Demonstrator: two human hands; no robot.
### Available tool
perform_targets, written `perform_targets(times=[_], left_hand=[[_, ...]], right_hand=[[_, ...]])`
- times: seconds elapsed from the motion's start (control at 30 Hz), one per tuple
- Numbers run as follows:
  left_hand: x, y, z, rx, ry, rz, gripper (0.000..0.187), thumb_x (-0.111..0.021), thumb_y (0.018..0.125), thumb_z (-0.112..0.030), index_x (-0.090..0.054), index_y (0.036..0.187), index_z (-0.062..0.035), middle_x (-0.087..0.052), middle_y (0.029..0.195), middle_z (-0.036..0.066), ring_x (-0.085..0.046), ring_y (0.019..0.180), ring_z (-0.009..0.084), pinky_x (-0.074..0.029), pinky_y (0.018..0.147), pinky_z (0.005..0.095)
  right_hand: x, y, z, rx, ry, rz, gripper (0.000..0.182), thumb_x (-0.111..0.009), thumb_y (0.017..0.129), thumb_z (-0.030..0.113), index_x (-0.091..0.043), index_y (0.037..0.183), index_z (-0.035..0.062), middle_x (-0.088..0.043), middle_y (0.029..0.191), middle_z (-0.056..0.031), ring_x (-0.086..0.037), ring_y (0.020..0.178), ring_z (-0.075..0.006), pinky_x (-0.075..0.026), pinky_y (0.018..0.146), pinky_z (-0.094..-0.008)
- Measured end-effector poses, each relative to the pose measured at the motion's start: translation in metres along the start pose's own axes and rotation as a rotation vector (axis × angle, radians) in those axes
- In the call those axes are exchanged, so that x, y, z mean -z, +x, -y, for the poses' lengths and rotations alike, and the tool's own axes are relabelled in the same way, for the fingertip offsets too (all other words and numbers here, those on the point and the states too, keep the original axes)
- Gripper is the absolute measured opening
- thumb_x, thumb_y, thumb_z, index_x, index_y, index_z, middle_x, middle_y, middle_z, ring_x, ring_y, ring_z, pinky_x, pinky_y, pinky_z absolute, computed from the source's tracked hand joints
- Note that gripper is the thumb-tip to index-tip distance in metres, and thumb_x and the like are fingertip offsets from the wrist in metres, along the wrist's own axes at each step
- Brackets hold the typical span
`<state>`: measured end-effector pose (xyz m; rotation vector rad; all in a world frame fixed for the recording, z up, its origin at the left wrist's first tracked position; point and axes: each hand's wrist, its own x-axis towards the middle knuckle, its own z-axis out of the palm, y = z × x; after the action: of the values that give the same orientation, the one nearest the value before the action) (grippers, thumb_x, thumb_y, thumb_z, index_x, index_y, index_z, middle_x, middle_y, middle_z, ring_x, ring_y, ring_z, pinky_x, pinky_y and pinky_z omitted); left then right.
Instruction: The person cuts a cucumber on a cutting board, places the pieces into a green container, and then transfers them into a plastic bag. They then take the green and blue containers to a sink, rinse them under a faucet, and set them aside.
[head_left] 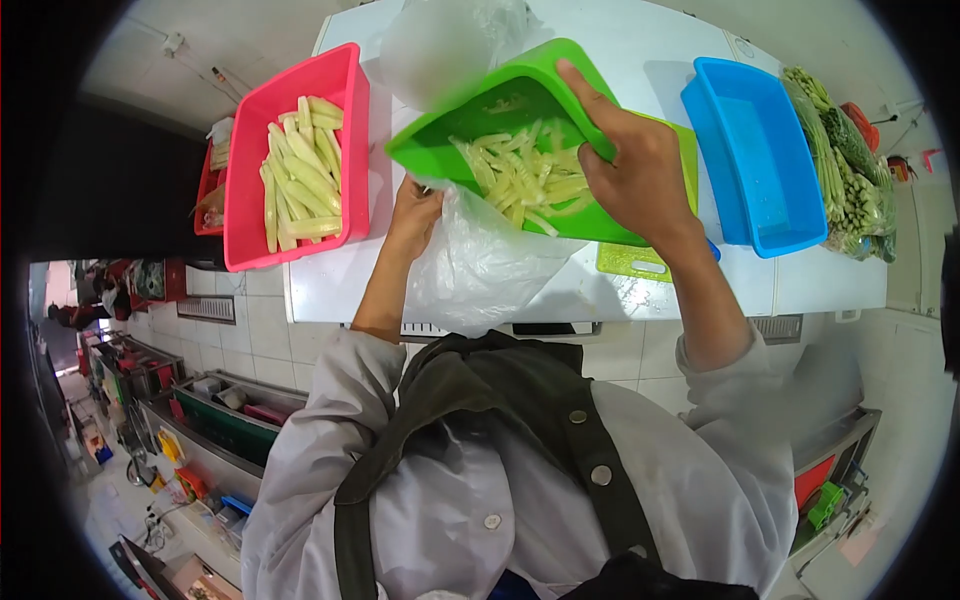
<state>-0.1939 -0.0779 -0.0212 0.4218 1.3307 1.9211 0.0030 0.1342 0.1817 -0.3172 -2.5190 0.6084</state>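
My right hand (640,175) grips the right rim of a green plastic tub (430,140), index finger stretched along the edge. The tub is tilted, and pale green vegetable strips (530,178) lie inside it. My left hand (412,215) is closed on the edge of a clear plastic bag (480,265), just below the tub's left corner. The bag hangs under the tub's near side and spreads over the table's front edge. Part of my left fingers is hidden by the bag and tub. A light green cutting board (625,260) shows partly beneath the tub.
On the white table (660,90), a pink tub (355,130) of peeled long pale vegetables (305,170) stands at left. At right are a blue tub (765,165) and bundled green vegetables (850,180). Another clear bag (505,25) lies at the back.
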Motion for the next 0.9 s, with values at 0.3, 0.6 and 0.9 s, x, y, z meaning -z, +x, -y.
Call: perform_targets(times=[0.3, 0.6, 0.9], left_hand=[[0.041, -0.013, -0.025, 0.035, 0.17, 0.095, 0.085, -0.084, 0.073, -0.006, -0.036, 0.144, -0.007, -0.048, 0.138, 0.006, -0.051, 0.124, 0.0218, -0.042, 0.104, 0.0352], [0.068, -0.023, -0.001, 0.055, -0.124, 0.014, 0.081, -0.082, 0.077, -0.009, -0.036, 0.144, -0.0096, -0.049, 0.139, 0.003, -0.048, 0.128, 0.0197, -0.039, 0.107, 0.0339], [0.057, -0.028, 0.014, 0.053, -0.166, -0.085, 0.064, -0.062, 0.088, 0.001, -0.034, 0.145, -0.0093, -0.047, 0.143, 0.005, -0.044, 0.133, 0.0188, -0.035, 0.112, 0.0346]], right_hand=[[-0.022, 0.003, -0.014, 0.085, 0.146, -0.066, 0.079, -0.063, 0.071, -0.003, -0.047, 0.145, 0.0202, -0.065, 0.086, -0.0163, -0.06, 0.063, -0.0349, -0.05, 0.06, -0.0406], [-0.036, 0.003, 0.009, 0.158, 0.146, -0.042, 0.083, -0.064, 0.072, 0.0, -0.042, 0.148, 0.0229, -0.068, 0.085, -0.0141, -0.062, 0.063, -0.0318, -0.05, 0.056, -0.0399], [-0.043, -0.022, 0.024, 0.242, 0.089, -0.069, 0.081, -0.066, 0.068, -0.005, -0.05, 0.144, 0.0182, -0.061, 0.07, -0.0071, -0.058, 0.058, -0.0255, -0.047, 0.052, -0.0372]])
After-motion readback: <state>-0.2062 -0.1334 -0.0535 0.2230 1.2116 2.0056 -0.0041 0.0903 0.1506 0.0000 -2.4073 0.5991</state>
